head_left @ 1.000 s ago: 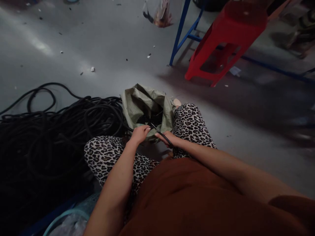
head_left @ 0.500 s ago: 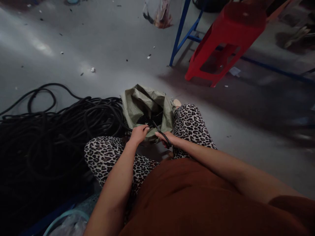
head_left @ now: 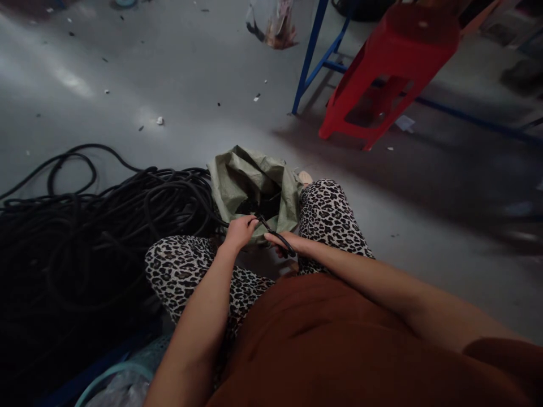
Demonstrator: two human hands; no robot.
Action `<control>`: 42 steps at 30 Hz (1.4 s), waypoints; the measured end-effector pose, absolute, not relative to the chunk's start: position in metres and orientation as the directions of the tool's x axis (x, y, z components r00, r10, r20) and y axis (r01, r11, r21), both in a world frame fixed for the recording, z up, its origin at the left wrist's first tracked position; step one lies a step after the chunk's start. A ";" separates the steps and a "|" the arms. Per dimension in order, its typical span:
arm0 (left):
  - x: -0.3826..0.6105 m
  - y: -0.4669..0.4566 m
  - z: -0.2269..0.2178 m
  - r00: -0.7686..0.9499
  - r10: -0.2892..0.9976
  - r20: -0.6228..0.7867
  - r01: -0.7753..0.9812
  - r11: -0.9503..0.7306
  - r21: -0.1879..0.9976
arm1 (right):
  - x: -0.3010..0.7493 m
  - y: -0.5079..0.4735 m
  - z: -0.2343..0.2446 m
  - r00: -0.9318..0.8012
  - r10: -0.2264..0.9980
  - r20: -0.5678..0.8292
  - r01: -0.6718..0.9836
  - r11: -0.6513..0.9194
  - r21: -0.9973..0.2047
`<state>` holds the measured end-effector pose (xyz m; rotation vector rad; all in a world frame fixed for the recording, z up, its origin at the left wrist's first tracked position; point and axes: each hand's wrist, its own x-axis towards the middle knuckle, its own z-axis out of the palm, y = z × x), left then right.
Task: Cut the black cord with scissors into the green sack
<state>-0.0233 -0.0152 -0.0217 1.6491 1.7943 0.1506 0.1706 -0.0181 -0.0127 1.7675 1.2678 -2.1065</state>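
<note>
I sit on the floor with my legs in leopard-print trousers. My left hand (head_left: 240,232) is closed on the end of a black cable just in front of an open green sack (head_left: 241,175). My right hand (head_left: 285,243) grips a pair of black-handled scissors (head_left: 275,233), whose blades point toward my left hand and the cable end. The sack lies between my knees and holds dark pieces inside. A large tangled heap of black cable (head_left: 93,226) lies on the floor to my left, running up to the sack.
A red plastic stool (head_left: 390,68) stands at the back right beside a blue metal frame (head_left: 314,51). A plastic bag (head_left: 275,22) lies on the grey floor at the far back. A teal basket rim (head_left: 114,373) is at my lower left. Small scraps dot the floor.
My right hand with the scissors has shifted slightly toward my left hand. My left hand has stayed on the cable end.
</note>
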 end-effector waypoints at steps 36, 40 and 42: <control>-0.017 -0.017 -0.018 0.106 0.920 -0.378 0.845 0.117 0.522 | 0.172 -0.018 -0.021 -0.263 0.499 -0.826 0.611 -0.576 -0.543; -0.020 -0.016 -0.020 0.095 0.930 -0.355 0.850 0.110 0.515 | 0.172 -0.016 -0.016 -0.246 0.489 -0.837 0.584 -0.614 -0.531; -0.021 -0.015 -0.020 0.092 0.930 -0.357 0.848 0.115 0.518 | 0.172 -0.016 -0.014 -0.250 0.485 -0.838 0.585 -0.614 -0.530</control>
